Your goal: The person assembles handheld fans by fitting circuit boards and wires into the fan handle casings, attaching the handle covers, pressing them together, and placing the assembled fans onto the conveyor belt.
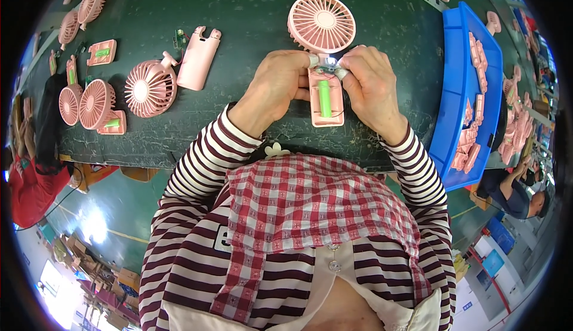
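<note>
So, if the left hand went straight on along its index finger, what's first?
Likely the small circuit board by the bright white spot, just below the round, pale-pink plastic fan head; the left hand may already touch it, depth being unclear. Beyond it is the right hand.

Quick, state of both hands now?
Left hand: closed, holding the open, pink plastic fan handle.
Right hand: fingers curled at the small, brightly lit circuit board; grip can't be told.
</note>
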Demonstrator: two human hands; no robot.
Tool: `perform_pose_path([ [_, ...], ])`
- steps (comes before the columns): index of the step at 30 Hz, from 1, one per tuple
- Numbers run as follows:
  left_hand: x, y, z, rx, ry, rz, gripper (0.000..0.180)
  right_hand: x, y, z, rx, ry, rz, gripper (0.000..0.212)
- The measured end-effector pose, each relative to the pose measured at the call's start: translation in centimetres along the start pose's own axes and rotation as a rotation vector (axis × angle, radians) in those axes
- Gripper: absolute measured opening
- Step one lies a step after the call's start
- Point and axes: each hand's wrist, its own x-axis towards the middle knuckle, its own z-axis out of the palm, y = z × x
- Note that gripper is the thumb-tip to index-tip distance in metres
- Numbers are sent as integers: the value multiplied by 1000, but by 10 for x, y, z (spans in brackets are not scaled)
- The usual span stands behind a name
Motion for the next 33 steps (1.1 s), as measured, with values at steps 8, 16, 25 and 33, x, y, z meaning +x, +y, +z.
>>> perform_pose_path([
  [8, 1, -2, 1, -20, 10, 5, 21, 4, -1, -3, -100, -52, -101, 18],
  [16, 2, -4, 1, -34, 12, -1, 22, 3, -2, -5, -133, -93, -128, 20],
  [25, -3, -3, 7, 147, -31, 57, 22, 3, -3, -7, -152, -126, -120, 20],
  [33, 0, -8, 8, 203, -35, 58, 19, -1, -1, -5, -179, -119, -157, 19],
])
